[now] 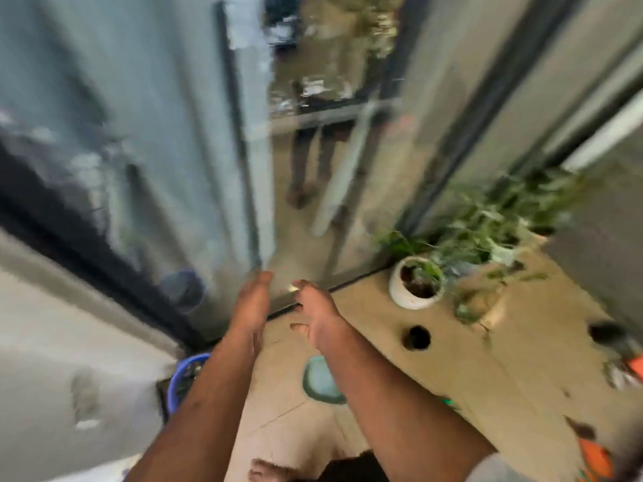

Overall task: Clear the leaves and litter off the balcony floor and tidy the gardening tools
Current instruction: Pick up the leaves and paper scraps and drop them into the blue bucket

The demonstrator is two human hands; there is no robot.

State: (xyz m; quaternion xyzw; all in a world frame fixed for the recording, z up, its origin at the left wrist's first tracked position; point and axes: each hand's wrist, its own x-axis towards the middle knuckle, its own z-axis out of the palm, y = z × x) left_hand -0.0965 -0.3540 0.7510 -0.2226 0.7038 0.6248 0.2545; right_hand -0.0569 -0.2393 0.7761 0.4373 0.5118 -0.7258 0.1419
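Head view, heavy motion blur, details soft. Both arms stretched fwd toward glass door [195,140] at far end of balcony floor [435,342]. Left hand [252,300]: fingers straight, edge-on, tips near door edge; holds nothing. Right hand [318,313]: fingers loosely spread, relaxed, also holds nothing as far as blur allows; small pale fleck by fingertips, can't tell what it is.

Task items: floor carries scattered dark bits and green leaf litter around white pot [415,287] and plants [487,224] along right side. Two dark round spots on floor [416,338], can't tell if holes or objects. Blue tub [184,377] at lower left by wall, contents unclear. Orange item [595,457] at lower right edge, poss. a tool, too blurred to say. Teal flat thing [320,380] under right forearm.

Risks (judgement):
- Fast head/body motion w/ arms out near glass: hands could hit pane or get pinched at door edge if it slides.
- Bare foot [268,471] visible at bottom; litter or tools underfoot could mean slip or jab.
- White pot close to right arm's sweep; a backswing could tip it and add soil to floor.
- Cleanup itself looks barely begun; litter not yet gathered.
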